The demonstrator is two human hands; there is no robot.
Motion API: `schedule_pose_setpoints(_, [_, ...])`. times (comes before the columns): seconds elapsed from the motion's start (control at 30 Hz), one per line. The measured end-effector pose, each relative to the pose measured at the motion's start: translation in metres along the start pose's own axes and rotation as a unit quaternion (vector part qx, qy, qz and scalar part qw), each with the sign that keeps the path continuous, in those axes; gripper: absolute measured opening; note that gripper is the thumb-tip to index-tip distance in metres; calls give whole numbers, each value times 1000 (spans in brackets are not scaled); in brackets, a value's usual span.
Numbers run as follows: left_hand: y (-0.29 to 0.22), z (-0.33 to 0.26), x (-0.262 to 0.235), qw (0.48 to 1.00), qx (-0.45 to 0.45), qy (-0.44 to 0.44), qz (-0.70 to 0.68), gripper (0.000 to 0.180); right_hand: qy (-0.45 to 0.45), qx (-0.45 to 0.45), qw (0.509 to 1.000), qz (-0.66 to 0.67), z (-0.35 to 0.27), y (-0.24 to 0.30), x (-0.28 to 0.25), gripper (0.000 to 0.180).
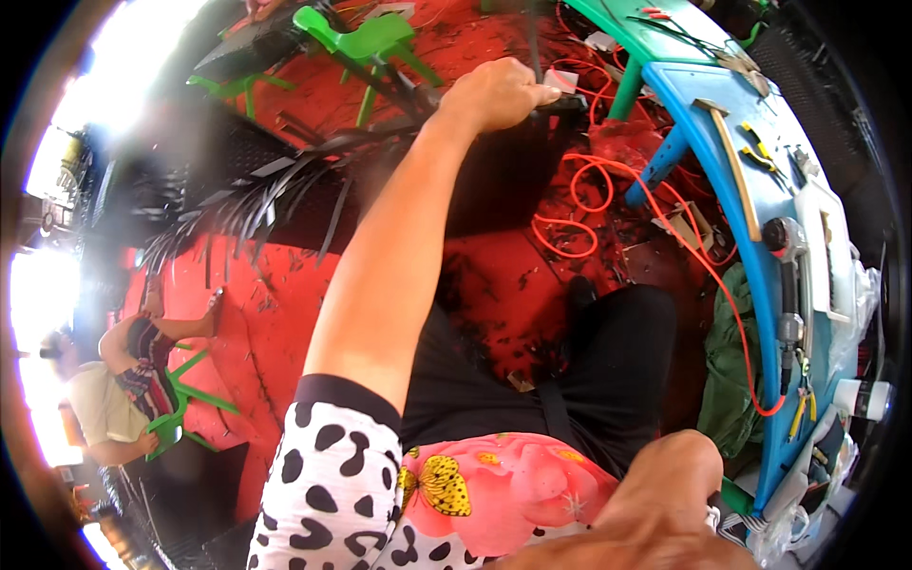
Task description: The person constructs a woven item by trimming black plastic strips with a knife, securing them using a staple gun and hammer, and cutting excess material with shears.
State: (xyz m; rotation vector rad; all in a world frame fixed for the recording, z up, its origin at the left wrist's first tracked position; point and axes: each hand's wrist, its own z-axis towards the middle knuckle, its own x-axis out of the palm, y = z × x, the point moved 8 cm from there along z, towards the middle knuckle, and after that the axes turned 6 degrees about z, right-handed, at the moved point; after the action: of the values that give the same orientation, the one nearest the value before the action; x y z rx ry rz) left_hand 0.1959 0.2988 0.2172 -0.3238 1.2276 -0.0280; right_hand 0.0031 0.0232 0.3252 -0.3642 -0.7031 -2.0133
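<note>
Far left, low: a seated person (104,399) on a green chair (176,418), well apart from the hands. Above that, glare from bright daylight along the rim. Red floor (275,323) strewn with dark scraps. Left of centre, a fan of loose black strips (237,204) sticking out from a dark woven piece (475,180), lying across the floor below another green chair (366,43).

Centre: left arm in a black-and-white spotted sleeve (332,484), stretched up and away. Left hand (494,93) closed in a fist, fingers curled tight together on the upper edge of the woven piece, thumb pressed along the top. Exactly what sits inside the fist: cannot tell, hidden by the knuckles. Woven piece itself at upper centre, reaching from the fist down and left to the strips.

Right of centre: orange cable (608,190) looping over the floor and running down toward the blue bench (760,285). On the bench, a wooden-handled tool (736,166), yellow-handled pliers (760,152) and a white box (826,247).

Lower right: right hand (665,494), near the lens and blurred, beside the bench edge. Fingers out of sight behind the back of the hand; spread or closed, cannot tell.
</note>
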Motion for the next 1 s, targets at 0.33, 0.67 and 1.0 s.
schedule_pose_setpoints(0.33, [-22,-6,-19,998,29,-23,-50,45,25,-28,999,-28,-3,-7,17,104])
schedule_pose_setpoints(0.67, [2,-25,-12,987,-133,78,-49,41,43,-32,998,-44,-8,-9,14,108])
schedule_pose_setpoints(1.0, [-18,-31,-22,995,-64,16,-79,44,-458,40,731,-505,-39,105,-163,32])
